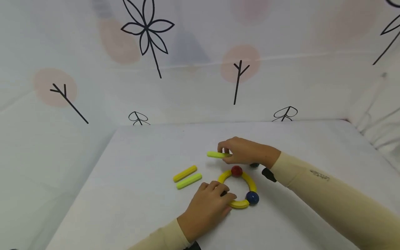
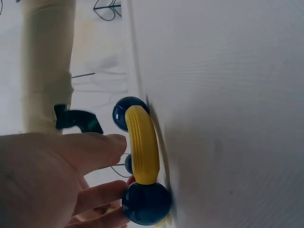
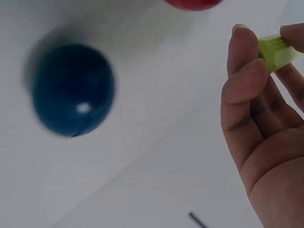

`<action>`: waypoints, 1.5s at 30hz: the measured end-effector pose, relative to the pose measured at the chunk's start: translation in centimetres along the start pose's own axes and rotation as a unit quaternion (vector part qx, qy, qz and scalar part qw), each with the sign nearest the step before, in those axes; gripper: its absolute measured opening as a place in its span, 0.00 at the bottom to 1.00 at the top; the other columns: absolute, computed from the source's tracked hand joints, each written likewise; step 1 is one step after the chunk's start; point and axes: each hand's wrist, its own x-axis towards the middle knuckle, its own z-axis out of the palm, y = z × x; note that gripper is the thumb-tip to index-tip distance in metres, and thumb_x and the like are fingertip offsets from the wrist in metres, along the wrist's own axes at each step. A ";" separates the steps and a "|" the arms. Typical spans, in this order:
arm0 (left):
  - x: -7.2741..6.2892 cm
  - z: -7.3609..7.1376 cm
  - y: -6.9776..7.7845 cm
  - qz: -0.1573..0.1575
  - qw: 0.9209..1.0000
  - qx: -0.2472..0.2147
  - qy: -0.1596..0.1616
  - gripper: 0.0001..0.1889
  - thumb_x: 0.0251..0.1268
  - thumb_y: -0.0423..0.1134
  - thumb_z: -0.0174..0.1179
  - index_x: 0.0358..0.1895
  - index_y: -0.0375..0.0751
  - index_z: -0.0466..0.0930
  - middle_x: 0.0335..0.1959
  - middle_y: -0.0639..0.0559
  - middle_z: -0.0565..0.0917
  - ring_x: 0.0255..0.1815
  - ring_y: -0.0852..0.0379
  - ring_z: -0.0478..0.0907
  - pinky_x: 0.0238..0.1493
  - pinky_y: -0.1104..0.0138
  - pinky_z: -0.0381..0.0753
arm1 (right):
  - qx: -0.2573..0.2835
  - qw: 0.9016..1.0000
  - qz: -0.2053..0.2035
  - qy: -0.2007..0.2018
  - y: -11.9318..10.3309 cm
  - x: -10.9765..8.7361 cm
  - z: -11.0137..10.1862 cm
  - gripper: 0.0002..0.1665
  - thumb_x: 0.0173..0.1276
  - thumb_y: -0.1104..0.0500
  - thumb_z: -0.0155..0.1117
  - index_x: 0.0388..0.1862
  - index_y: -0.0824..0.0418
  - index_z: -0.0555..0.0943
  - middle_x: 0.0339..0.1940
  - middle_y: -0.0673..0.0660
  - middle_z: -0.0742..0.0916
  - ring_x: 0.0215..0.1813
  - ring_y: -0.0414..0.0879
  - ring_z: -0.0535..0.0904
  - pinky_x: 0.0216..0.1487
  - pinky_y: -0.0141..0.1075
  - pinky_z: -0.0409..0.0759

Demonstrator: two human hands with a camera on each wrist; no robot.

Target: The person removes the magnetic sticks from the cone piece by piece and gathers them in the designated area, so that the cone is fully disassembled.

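Note:
A ring of curved yellow sticks [image 1: 249, 182] joined by balls lies on the table. A red ball [image 1: 236, 171] sits at its far side and a blue ball [image 1: 252, 198] at its near right. My left hand [image 1: 207, 205] holds the ring's left side, partly hiding it. In the left wrist view, the thumb lies along a curved yellow stick [image 2: 143, 147] and the fingers are at a dark blue ball [image 2: 147, 204]. Above the table beyond the ring, my right hand [image 1: 245, 151] pinches a lime-green stick [image 1: 216, 155] between thumb and fingers, its free end pointing left.
Left of the ring lie a straight yellow stick [image 1: 185, 173] and a lime-green stick [image 1: 189, 181], side by side. A loose dark ball [image 1: 254, 165] rests under the right wrist, partly hidden. A patterned white cloth [image 1: 193, 93] hangs behind the white table [image 1: 140, 156].

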 end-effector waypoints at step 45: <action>-0.4 0.8 -0.8 0.024 0.998 0.020 0.045 0.10 0.65 0.48 0.67 0.48 0.62 0.86 0.50 0.60 0.84 0.52 0.59 0.77 0.44 0.67 0.79 | 0.041 0.996 -0.072 0.007 -3.3 4.2 0.6 0.16 0.75 0.63 0.57 0.58 0.56 0.83 0.55 0.54 0.86 0.51 0.44 0.82 0.53 0.37 0.82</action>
